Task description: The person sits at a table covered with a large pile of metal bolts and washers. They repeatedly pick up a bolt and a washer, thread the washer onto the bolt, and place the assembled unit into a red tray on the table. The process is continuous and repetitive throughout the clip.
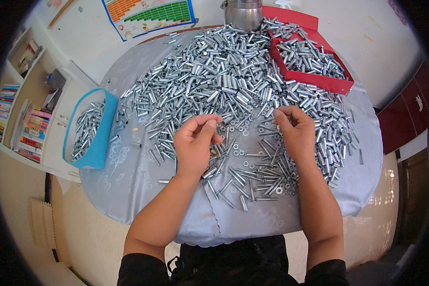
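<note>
Above the front part of the heap, my left hand [195, 140] is closed in a pinch, thumb against the fingers. Whatever is between its fingertips is too small to make out. My right hand [297, 131] is held apart from it, further right, its thumb and fingertips also pressed together around something I cannot make out. A large pile of silvery metal sleeves and bolts [229, 66] spreads beyond and around both hands. Between my forearms lie loose bolts [240, 176], and several nuts and washers [236, 152] are scattered just below and between the hands.
A blue fabric bin [96, 159] with metal sleeves stands at the left of the round, cloth-covered table [148, 200]. At the back right is a red box [319, 82] full of metal pieces, beside a steel pot [243, 16]. A bookshelf [21, 97] stands beyond the table's left side.
</note>
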`<move>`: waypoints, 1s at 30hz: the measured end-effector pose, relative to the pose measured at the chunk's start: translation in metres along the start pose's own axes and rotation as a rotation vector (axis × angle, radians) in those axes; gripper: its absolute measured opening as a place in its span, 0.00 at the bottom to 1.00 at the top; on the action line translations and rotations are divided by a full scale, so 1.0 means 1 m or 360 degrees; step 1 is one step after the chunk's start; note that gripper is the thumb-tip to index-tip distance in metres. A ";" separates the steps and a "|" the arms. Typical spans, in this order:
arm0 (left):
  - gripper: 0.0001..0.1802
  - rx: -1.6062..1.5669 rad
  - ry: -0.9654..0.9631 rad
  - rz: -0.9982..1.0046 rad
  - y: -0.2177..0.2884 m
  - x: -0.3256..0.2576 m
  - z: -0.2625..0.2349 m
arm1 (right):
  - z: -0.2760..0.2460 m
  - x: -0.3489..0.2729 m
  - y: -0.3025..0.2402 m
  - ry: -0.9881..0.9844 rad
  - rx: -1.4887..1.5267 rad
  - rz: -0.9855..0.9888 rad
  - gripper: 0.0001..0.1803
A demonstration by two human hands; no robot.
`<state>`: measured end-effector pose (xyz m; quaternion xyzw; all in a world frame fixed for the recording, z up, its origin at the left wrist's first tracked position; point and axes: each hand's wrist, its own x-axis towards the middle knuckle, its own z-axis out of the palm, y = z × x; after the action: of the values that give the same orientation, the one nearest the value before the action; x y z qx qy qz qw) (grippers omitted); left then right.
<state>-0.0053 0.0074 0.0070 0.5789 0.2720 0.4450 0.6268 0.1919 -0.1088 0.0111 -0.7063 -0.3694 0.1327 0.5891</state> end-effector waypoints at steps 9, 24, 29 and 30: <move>0.11 0.1550 -0.0602 0.0631 0.001 -0.003 -0.007 | 0.003 0.001 0.005 0.0090 -0.0049 -0.0070 0.08; 0.08 0.1877 -0.0772 0.0692 0.005 -0.008 0.000 | -0.004 0.009 0.014 0.0241 -0.0575 -0.0594 0.08; 0.07 0.1914 -0.0725 0.0728 0.003 -0.008 0.001 | 0.002 0.009 0.018 0.0057 -0.1192 -0.0820 0.15; 0.07 0.1904 -0.0716 0.0757 0.003 -0.007 0.001 | 0.004 0.008 0.019 0.0048 -0.1295 -0.0811 0.16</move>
<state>-0.0082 0.0004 0.0088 0.9483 0.1996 0.2126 0.1252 0.2024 -0.1009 -0.0060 -0.7683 -0.5441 -0.1817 0.2839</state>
